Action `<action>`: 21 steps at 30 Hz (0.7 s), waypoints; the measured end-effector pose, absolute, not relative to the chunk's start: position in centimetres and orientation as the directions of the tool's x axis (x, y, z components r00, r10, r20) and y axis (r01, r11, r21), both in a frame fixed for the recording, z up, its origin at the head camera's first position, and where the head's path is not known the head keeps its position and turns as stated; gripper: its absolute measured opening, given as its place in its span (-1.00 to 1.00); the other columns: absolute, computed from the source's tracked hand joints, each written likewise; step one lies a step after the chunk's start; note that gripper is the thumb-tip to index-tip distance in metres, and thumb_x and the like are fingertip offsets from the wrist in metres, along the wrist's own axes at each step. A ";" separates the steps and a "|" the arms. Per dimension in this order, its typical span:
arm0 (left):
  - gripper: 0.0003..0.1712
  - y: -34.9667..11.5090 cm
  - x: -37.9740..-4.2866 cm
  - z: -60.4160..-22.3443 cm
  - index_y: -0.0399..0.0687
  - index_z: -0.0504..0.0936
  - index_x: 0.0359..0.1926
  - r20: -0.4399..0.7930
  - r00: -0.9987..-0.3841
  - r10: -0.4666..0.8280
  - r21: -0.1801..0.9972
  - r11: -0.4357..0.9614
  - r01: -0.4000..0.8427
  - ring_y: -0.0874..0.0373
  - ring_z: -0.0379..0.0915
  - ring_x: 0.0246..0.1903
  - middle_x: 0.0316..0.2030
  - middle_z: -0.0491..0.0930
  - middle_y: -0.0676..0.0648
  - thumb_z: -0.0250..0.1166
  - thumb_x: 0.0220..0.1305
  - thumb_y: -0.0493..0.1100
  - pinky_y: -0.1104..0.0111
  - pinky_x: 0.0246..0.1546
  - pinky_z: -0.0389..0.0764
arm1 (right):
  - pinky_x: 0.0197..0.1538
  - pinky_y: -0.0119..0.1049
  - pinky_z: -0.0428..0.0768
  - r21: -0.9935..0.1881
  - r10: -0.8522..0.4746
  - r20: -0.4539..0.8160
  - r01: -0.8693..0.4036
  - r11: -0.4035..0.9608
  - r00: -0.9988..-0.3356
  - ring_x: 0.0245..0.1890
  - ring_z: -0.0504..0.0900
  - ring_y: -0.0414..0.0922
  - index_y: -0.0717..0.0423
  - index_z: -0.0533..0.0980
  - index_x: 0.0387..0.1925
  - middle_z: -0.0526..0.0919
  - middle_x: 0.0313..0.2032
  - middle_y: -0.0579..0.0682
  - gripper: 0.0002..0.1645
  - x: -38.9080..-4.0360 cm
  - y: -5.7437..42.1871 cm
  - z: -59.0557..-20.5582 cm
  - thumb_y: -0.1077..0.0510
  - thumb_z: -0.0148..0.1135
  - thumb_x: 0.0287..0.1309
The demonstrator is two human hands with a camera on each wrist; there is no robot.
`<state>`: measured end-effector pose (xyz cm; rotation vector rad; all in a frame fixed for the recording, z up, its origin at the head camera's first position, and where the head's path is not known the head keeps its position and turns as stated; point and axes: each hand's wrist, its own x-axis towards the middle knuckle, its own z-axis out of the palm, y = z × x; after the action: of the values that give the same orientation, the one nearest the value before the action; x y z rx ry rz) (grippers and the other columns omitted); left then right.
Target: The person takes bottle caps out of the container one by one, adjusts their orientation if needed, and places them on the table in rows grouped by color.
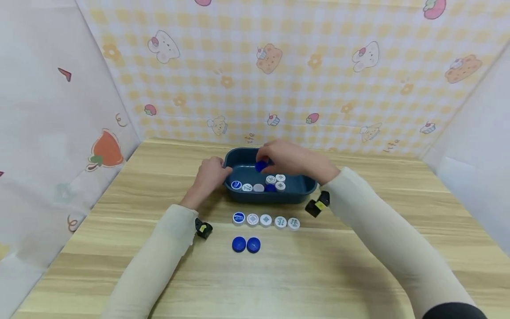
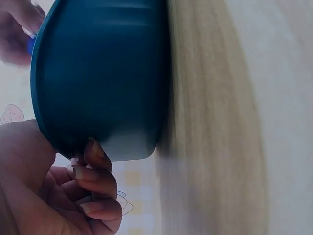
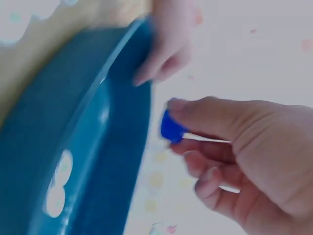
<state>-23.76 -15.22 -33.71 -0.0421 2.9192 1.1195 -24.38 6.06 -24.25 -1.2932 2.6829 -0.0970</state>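
Note:
A dark teal plastic basin (image 1: 275,197) stands on the wooden table with several white and blue bottle caps inside, mostly along its near side. My left hand (image 1: 211,175) grips the basin's left end, thumb over the rim and fingers curled below it on the outside, as the left wrist view shows. Over the basin, my right hand (image 1: 284,157) pinches a blue bottle cap (image 3: 172,128) between thumb and fingers. In front of the basin lies a row of several caps, among them a white cap (image 1: 265,220). Closer to me, two blue caps (image 1: 239,244) sit side by side.
The wooden tabletop (image 1: 311,274) stretches out on both sides of the basin. Behind it hangs a yellow checked cloth (image 1: 314,84) with cartoon prints, and a white cloth (image 1: 48,133) hangs at the left. Black wrist straps (image 1: 318,204) sit at both sleeves.

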 end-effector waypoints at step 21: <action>-0.68 -15.2 -23.7 -33.4 -0.18 0.41 -0.57 -0.064 -0.998 -0.021 0.677 0.734 -0.059 0.12 0.40 -0.67 -0.69 0.39 -0.05 0.13 0.31 -0.15 0.45 -0.68 0.34 | -0.22 -0.48 0.52 -0.160 -0.868 -0.178 -0.856 0.491 -0.464 -0.35 0.50 -0.29 0.08 0.56 -0.01 0.58 -0.18 -0.07 -0.61 -12.9 9.2 -29.3 0.03 0.34 0.14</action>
<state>-23.69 -15.19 -33.37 -0.0665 2.8766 1.1261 -12.92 9.17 -29.29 -1.4737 2.5017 -0.0699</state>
